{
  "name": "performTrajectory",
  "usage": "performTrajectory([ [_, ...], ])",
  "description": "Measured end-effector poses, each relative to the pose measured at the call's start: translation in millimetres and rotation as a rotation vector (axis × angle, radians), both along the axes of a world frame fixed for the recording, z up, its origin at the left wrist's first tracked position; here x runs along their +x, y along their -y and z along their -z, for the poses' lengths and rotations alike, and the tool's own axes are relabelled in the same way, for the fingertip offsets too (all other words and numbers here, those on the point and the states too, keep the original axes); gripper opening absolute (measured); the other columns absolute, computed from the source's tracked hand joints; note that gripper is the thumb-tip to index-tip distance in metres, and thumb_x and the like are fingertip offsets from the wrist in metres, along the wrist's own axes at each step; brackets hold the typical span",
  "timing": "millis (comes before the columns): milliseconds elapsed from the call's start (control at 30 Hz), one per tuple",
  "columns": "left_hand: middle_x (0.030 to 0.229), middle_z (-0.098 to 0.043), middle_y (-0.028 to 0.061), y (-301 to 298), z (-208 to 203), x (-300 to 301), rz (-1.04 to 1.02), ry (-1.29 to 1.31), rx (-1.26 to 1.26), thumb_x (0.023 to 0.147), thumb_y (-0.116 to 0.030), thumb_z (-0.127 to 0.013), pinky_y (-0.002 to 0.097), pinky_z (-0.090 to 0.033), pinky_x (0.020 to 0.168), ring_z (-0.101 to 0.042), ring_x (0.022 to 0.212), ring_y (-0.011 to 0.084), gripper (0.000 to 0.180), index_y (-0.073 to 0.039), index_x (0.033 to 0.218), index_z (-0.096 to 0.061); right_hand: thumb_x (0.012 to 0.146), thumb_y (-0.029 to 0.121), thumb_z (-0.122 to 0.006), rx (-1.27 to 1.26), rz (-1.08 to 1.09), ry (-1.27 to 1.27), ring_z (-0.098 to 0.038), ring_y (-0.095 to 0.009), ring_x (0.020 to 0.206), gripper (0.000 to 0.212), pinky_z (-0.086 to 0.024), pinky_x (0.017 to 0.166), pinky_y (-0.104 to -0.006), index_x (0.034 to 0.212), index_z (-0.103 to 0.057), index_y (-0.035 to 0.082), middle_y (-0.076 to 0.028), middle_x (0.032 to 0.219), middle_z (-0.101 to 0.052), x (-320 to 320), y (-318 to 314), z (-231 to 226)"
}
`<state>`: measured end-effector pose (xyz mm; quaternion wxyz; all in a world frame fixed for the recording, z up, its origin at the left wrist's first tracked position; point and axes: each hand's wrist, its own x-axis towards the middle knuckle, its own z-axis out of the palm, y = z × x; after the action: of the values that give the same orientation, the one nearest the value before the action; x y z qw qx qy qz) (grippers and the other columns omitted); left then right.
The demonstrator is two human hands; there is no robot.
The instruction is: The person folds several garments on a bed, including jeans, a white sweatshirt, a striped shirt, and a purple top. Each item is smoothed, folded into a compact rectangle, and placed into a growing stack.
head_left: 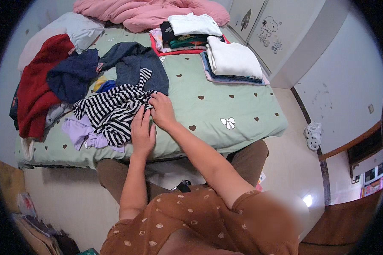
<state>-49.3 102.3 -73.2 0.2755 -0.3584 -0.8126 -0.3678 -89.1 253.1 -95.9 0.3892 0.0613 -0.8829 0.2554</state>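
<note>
Matt cloth striped garment (115, 108), smooth glossy floor (287, 159)

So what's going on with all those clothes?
A person's left hand and right hand are both at the edge of a black-and-white striped garment on a green bedsheet. A red garment, a navy garment and a lilac garment lie loose nearby. Farther back, toward the right, are two neat stacks of folded clothes, each topped by something white: a back stack and a front stack.
</note>
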Motion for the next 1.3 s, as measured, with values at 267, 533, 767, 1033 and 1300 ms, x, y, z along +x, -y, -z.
performTrajectory([
  [267, 0.149, -0.043, 0.0183, 6, -3, -1, -0.134, -0.080, 0.009, 0.078, -0.004, -0.065, 0.0486, -0.031, 0.112, -0.043, 0.133, 0.0365, 0.063, -0.002, 0.139, -0.048, 0.079, 0.009, -0.058, -0.291, -0.066, 0.076, -0.054, -0.038, 0.112, 0.022, -0.044, 0.097, -0.0435, 0.099, -0.060, -0.002, -0.018, 0.113, -0.060, 26, -2, -13],
  [533, 0.151, -0.040, 0.0182, 23, -6, -8, -0.214, -0.053, -0.124, 0.075, -0.007, -0.071, 0.0520, -0.022, 0.117, -0.032, 0.143, 0.0361, 0.058, -0.002, 0.131, -0.054, 0.095, 0.016, -0.047, -1.349, -0.175, 0.156, -0.063, -0.014, 0.090, 0.026, -0.049, 0.084, -0.0310, 0.103, -0.068, 0.003, -0.003, 0.100, -0.069, 14, -47, 22],
  [767, 0.152, -0.038, 0.0180, 33, -9, -12, -0.350, 0.013, -0.151, 0.069, -0.001, -0.065, 0.0531, -0.026, 0.115, -0.033, 0.143, 0.0359, 0.078, -0.013, 0.145, -0.046, 0.102, 0.019, -0.040, -1.775, -0.388, 0.066, -0.064, -0.022, 0.105, 0.031, -0.053, 0.091, -0.0420, 0.121, -0.059, 0.003, -0.009, 0.116, -0.067, 26, -65, 12],
  [1033, 0.130, -0.056, 0.0145, 54, -15, -21, -0.436, -0.014, -0.101, 0.068, 0.006, -0.064, 0.0435, -0.038, 0.102, -0.052, 0.120, 0.0317, 0.080, -0.008, 0.145, -0.046, 0.106, 0.028, -0.041, -1.824, -0.369, -0.160, -0.065, -0.022, 0.105, 0.034, -0.051, 0.094, -0.0383, 0.118, -0.062, 0.005, -0.006, 0.115, -0.068, 36, -73, -11],
  [1300, 0.110, -0.065, 0.0106, 66, -2, -28, -0.359, -0.083, 0.039, 0.061, 0.006, -0.060, 0.0430, -0.041, 0.098, -0.057, 0.108, 0.0310, 0.048, -0.004, 0.107, -0.067, 0.108, 0.035, -0.037, -1.571, -0.152, -0.186, -0.065, -0.024, 0.104, 0.042, -0.052, 0.093, -0.0389, 0.123, -0.058, 0.001, -0.010, 0.116, -0.067, 81, -118, -22],
])
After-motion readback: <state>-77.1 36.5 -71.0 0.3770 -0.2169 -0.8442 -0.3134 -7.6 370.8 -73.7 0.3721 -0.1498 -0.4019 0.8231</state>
